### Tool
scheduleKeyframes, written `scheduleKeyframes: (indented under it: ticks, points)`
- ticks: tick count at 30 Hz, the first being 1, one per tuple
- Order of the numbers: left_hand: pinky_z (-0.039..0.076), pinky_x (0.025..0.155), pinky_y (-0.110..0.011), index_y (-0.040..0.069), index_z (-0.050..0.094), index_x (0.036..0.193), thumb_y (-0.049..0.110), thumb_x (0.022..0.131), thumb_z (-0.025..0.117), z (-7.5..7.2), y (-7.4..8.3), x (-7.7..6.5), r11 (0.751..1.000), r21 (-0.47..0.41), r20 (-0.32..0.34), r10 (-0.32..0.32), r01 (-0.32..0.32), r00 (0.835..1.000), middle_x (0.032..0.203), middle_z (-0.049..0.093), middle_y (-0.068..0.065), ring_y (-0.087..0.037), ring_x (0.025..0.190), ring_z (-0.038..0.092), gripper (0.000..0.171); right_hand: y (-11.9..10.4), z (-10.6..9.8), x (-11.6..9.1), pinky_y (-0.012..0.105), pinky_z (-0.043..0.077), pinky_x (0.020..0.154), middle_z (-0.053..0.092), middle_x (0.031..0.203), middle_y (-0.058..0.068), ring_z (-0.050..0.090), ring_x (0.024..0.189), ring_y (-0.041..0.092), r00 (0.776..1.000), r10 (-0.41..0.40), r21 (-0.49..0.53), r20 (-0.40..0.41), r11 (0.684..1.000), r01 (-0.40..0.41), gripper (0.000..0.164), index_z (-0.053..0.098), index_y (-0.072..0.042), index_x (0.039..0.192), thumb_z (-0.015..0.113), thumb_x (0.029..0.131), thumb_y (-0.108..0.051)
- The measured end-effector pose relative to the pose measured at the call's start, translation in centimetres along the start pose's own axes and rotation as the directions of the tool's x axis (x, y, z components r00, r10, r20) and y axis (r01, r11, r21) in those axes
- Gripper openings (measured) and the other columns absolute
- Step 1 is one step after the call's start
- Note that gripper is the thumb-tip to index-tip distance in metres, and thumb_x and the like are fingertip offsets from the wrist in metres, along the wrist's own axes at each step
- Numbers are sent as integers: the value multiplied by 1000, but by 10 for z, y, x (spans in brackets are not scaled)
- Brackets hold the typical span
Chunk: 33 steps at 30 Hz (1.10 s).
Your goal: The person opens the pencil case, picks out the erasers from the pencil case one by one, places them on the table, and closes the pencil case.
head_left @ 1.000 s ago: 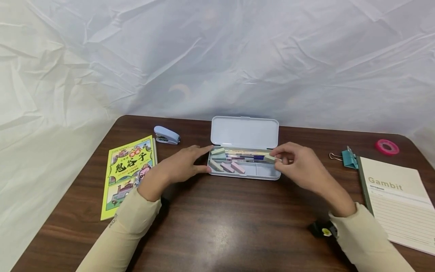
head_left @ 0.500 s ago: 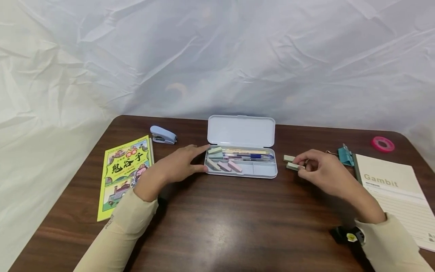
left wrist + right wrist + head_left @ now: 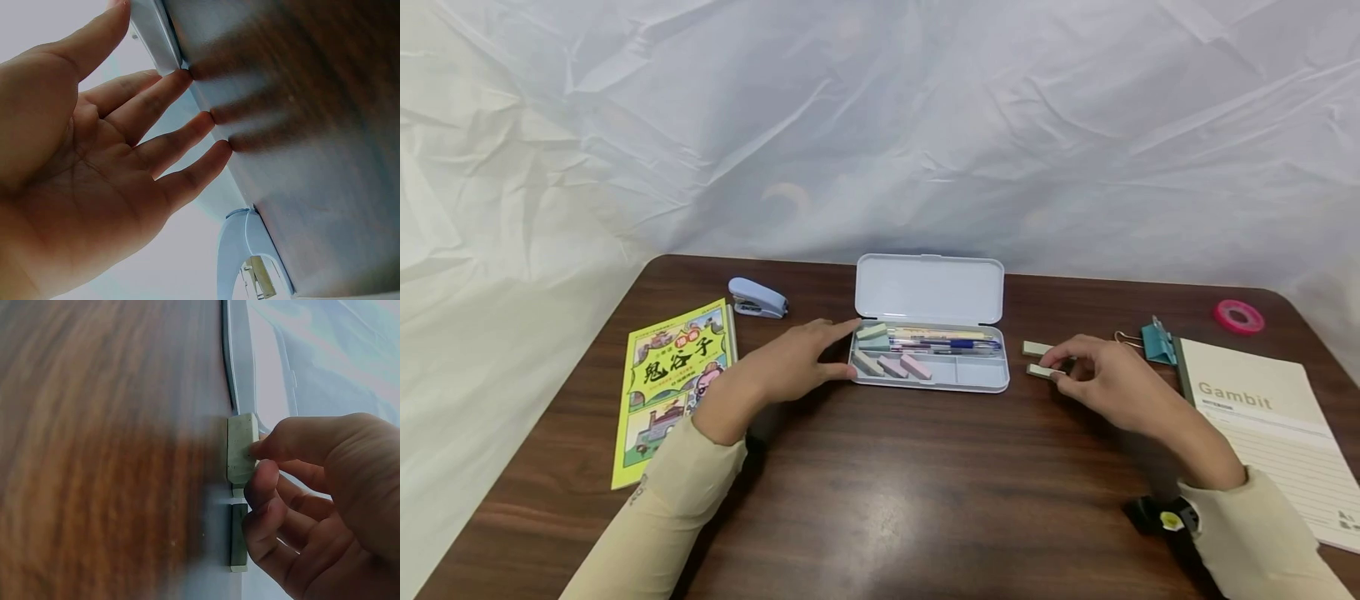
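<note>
A pale blue pencil case (image 3: 928, 287) stands with its lid raised at the middle of the table. It holds pens (image 3: 951, 343), a light green eraser (image 3: 872, 332) and several pale green and pinkish erasers in the front compartment. My left hand (image 3: 786, 367) is at the case's left end, thumb and forefinger spread to its corners. In the left wrist view its other fingers extend down to the tabletop. To the right of the case, my right hand (image 3: 1108, 379) pinches a pale green eraser (image 3: 240, 450) between thumb and fingers, low at the table. A second green eraser (image 3: 1035, 348) lies just behind it.
On the left are a yellow comic book (image 3: 666, 387) and a light blue stapler (image 3: 758, 298). A teal binder clip (image 3: 1159, 343), a notebook (image 3: 1262, 417) and a pink tape roll (image 3: 1239, 317) are on the right. White sheeting (image 3: 880, 150) hangs behind the table.
My right hand has carried the green eraser from over the case to the tabletop on its right, beside the other eraser. The left hand has stayed at the case.
</note>
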<state>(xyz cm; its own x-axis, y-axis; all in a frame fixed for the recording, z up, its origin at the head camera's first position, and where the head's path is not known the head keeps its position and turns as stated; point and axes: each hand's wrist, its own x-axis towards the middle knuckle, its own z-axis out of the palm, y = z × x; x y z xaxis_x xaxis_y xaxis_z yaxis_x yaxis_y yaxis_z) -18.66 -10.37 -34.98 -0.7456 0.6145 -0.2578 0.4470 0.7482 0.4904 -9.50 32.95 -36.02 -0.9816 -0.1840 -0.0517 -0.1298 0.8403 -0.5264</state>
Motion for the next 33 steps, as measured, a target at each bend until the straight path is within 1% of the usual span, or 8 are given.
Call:
scheduleKeyframes:
  ticks: [2, 3, 6, 12, 13, 16, 20, 33]
  points:
    - [42, 134, -67, 23, 38, 181, 55, 114, 68, 4, -6, 3, 1000, 10, -11, 10, -10, 1000, 178, 49, -23, -46, 165, 48, 80, 0, 0, -1, 25, 50, 66, 79, 117, 14, 63, 84, 11, 1000, -7, -5, -1, 1000, 7, 20, 82, -5, 120, 82, 101, -1]
    - [41, 135, -67, 22, 38, 181, 51, 114, 69, 1, -1, 0, 1000, 0, 0, 0, 0, 1000, 179, 48, -23, -46, 166, 47, 80, -1, 0, -1, 24, 50, 66, 80, 116, 13, 64, 84, 11, 1000, -11, -6, -2, 1000, 11, 19, 82, -6, 119, 83, 101, -1]
    - [41, 135, -67, 21, 37, 181, 51, 114, 69, 2, -2, 1, 1000, 3, -2, -4, 4, 1000, 179, 48, -23, -46, 167, 46, 80, -2, 0, -1, 24, 50, 66, 80, 113, 10, 63, 83, 9, 1000, -29, -13, -6, 999, 29, 18, 83, -8, 116, 84, 100, -1]
    - [43, 133, -68, 26, 37, 181, 59, 113, 68, 13, -22, 12, 1000, 19, -26, 11, -11, 1000, 178, 49, -21, -46, 166, 47, 82, -6, -1, -1, 24, 50, 66, 79, 110, 6, 61, 82, 7, 999, -46, -18, -1, 999, 46, 18, 83, -11, 113, 84, 99, 1]
    - [42, 133, -69, 27, 37, 181, 59, 113, 67, 12, -21, 11, 1000, 19, -25, 10, -9, 1000, 179, 49, -21, -46, 166, 47, 81, -6, -1, -1, 24, 50, 66, 79, 110, 6, 61, 82, 7, 999, -48, -19, 0, 999, 48, 18, 83, -11, 112, 85, 99, 1]
    - [38, 136, -70, 23, 37, 181, 53, 115, 68, 3, -4, 1, 1000, 2, -3, -4, 4, 1000, 180, 47, -23, -49, 169, 42, 79, -7, -1, -2, 24, 50, 66, 79, 109, 5, 60, 82, 7, 999, -50, -23, 3, 998, 50, 18, 83, -12, 111, 86, 98, 0]
    - [36, 138, -68, 19, 37, 181, 44, 116, 68, -2, 7, -3, 1000, -8, 10, -27, 27, 1000, 181, 45, -24, -48, 171, 40, 77, -8, 0, -3, 23, 51, 67, 78, 107, 3, 60, 82, 7, 999, -49, -25, 6, 998, 49, 18, 83, -12, 109, 87, 97, 1]
    - [36, 139, -66, 17, 37, 181, 42, 117, 67, -2, 10, -4, 999, -4, 8, -38, 38, 999, 181, 45, -24, -46, 171, 40, 75, -7, 3, -2, 23, 50, 66, 76, 107, 5, 61, 84, 13, 999, -25, -24, 30, 999, 25, 20, 81, -11, 109, 87, 96, 3]
